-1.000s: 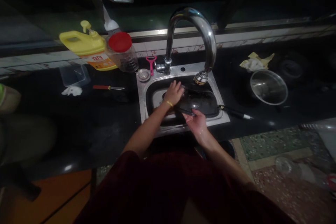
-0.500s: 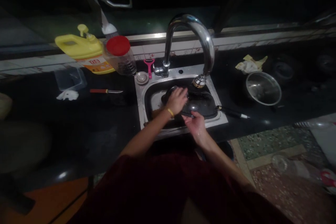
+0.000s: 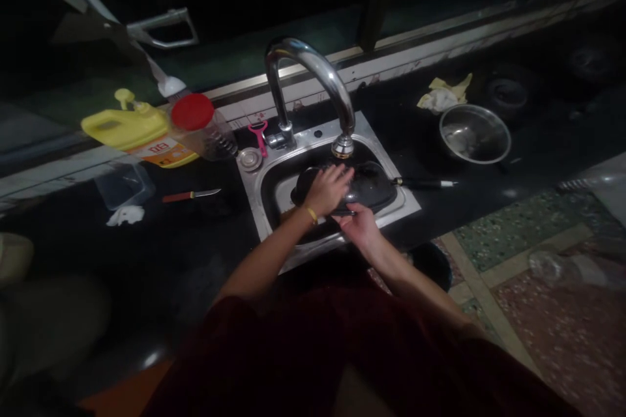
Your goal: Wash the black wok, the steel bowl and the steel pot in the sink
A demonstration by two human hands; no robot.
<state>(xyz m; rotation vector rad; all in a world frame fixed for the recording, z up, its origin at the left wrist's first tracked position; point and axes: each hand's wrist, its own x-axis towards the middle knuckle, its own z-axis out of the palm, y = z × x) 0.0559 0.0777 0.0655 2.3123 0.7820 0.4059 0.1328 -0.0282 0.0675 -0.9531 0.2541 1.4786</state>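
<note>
A dark pan (image 3: 374, 184) lies in the small steel sink (image 3: 264, 172) under the curved tap (image 3: 313, 75), its handle (image 3: 423, 182) sticking out to the right over the counter. My left hand (image 3: 327, 187), a yellow band at the wrist, lies with fingers spread on the pan's surface. My right hand (image 3: 358, 223) grips the pan's near rim at the front of the sink.
On the dark counter left of the sink: a yellow jug (image 3: 130, 130), a red-lidded jar (image 3: 200, 127), a red-handled knife (image 3: 188, 195), a clear tub (image 3: 122, 184), a pink peeler (image 3: 258, 133). A steel bowl (image 3: 474, 133) and cloth (image 3: 443, 96) sit right.
My left hand has slid rightward across the pan. The view has swung and tilted, shifting everything left. My right hand stays on the rim.
</note>
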